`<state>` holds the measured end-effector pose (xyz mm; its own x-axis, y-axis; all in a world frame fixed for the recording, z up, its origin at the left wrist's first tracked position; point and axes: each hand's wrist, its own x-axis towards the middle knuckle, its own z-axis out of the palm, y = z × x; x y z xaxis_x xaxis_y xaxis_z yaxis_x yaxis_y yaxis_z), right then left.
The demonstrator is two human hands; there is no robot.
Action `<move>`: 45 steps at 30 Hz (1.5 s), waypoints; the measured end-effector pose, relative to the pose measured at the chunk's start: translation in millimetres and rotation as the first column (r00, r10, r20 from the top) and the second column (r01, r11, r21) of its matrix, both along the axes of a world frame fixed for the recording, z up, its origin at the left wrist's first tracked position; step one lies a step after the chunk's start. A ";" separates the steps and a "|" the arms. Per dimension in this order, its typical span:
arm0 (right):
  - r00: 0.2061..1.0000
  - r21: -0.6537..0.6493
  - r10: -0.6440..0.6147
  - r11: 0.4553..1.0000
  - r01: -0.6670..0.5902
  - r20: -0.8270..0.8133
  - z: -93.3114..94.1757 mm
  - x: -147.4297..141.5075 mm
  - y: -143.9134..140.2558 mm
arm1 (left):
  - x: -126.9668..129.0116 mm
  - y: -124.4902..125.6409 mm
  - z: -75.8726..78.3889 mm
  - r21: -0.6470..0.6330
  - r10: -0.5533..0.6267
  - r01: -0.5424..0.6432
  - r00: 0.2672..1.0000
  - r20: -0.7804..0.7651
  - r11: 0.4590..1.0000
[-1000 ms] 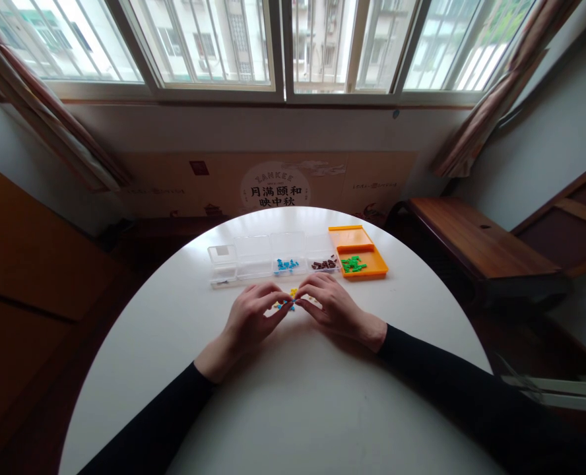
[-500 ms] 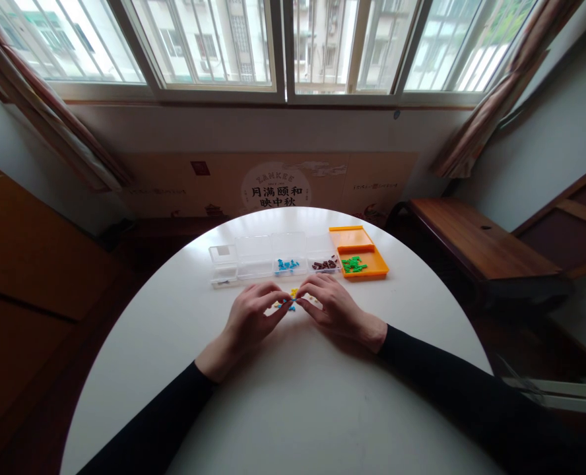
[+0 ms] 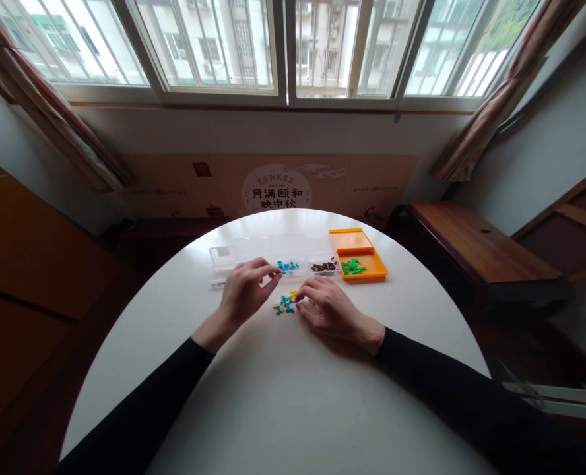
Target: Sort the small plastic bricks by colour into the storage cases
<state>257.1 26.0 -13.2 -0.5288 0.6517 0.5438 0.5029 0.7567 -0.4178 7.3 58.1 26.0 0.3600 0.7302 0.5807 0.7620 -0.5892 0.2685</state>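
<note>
My left hand (image 3: 246,290) is at the near edge of the clear case, its thumb and index fingertip pinched together beside the small blue pieces (image 3: 288,266) in one compartment. Whatever sits in that pinch is too small to make out. My right hand (image 3: 330,307) rests on the table, fingers curled and thumb slightly apart from them, with nothing seen between. Just left of its fingertips lies a mixed pile of small blue and yellow pieces (image 3: 286,302). Part of the pile is hidden behind the right fingers.
The clear lidded case (image 3: 253,247) stands open at the back of the round white table (image 3: 293,409). Dark brown pieces (image 3: 324,265) fill its right compartment. Beside it an open orange box (image 3: 377,267) holds green pieces (image 3: 353,266). A wooden bench (image 3: 476,237) stands off to the right.
My left hand has moved away from the pile, up to the blue compartment. My right hand stays by the pile, its fingertips no longer meeting the left ones over a tiny blue piece.
</note>
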 end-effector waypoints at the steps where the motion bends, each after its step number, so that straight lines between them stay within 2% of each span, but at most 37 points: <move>1: 1.000 -0.001 0.001 1.000 -0.001 0.006 0.7 0.1 0.1 | 1.4 6.1 3.0 -0.010 0.016 -0.016 1.000 -0.013 1.000; 9: 0.999 0.010 0.000 1.000 0.000 0.043 0.2 4.3 2.9 | 20.3 47.3 18.1 -0.130 0.030 -0.055 0.983 -0.182 0.990; 15: 0.999 0.003 0.005 1.000 -0.005 0.038 0.9 6.3 4.1 | 29.6 63.1 14.5 -0.188 0.088 -0.135 0.967 -0.240 0.973; 20: 1.000 0.009 0.003 1.000 -0.003 0.029 1.7 6.1 4.1 | 26.1 65.5 13.2 -0.190 0.088 -0.130 0.973 -0.213 0.973; 24: 1.000 0.009 0.007 1.000 -0.007 0.026 1.7 6.6 3.9 | 17.6 52.9 15.1 -0.105 0.086 -0.103 0.984 -0.155 0.989; 27: 1.000 0.010 -0.003 1.000 0.003 0.026 1.0 6.4 3.6 | 9.6 31.2 11.3 -0.063 0.036 -0.041 0.996 -0.079 0.997; 34: 1.000 0.014 0.011 1.000 -0.012 0.025 0.1 2.1 1.2 | -10.2 -23.1 -16.0 -0.030 -0.153 0.154 0.988 0.035 0.988; 39: 0.998 0.033 0.051 0.998 -0.052 0.048 -3.3 2.3 2.8 | -13.6 -31.0 -23.8 -0.046 -0.257 0.259 0.965 0.040 0.965; 45: 0.995 0.036 0.075 0.996 -0.077 0.061 -4.5 3.9 6.7 | -10.7 -29.7 -24.5 -0.014 -0.298 0.297 0.955 -0.006 0.955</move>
<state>261.1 32.7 -17.8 -0.6081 0.5880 0.5334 0.4668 0.8083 -0.3588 -3.4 28.4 1.5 0.5663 0.5966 0.5687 0.5548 -0.7862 0.2723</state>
